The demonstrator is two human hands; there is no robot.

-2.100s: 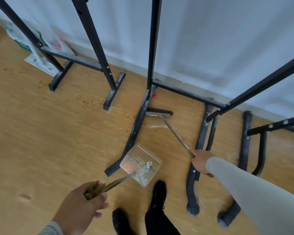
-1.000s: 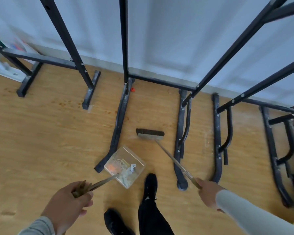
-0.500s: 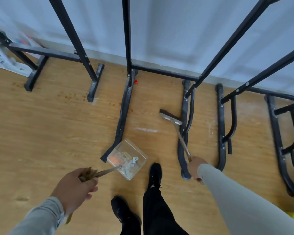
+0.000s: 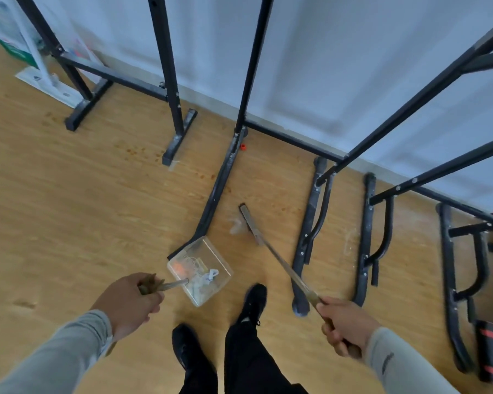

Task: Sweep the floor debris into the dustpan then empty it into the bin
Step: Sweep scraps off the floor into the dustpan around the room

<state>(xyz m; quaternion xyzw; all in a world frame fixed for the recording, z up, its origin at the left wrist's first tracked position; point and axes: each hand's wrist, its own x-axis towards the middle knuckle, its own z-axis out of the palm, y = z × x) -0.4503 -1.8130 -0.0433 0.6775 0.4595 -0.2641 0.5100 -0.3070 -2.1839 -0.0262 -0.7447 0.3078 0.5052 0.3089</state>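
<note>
My left hand (image 4: 130,302) grips the long handle of a clear plastic dustpan (image 4: 219,261) that rests on the wood floor and holds orange and white scraps. My right hand (image 4: 345,322) grips the stick of a broom. Its dark head (image 4: 248,220) lies on the floor just beyond the dustpan's right side. A pale smear of dust (image 4: 235,226) sits to the left of the broom head, between it and a black rack foot. A small red piece (image 4: 242,147) lies by the wall. No bin is visible.
Black metal rack frames (image 4: 215,191) stand along the white wall, their feet stretching over the floor on both sides of the broom. My black shoes (image 4: 254,301) stand just behind the dustpan. Brown specks (image 4: 134,150) dot the floor at the left. Bags lean at the far left.
The broom head has swung left, away from the right rack foot, and now lies beside the dust smear. My right hand has drawn back and to the right. The dustpan stays put.
</note>
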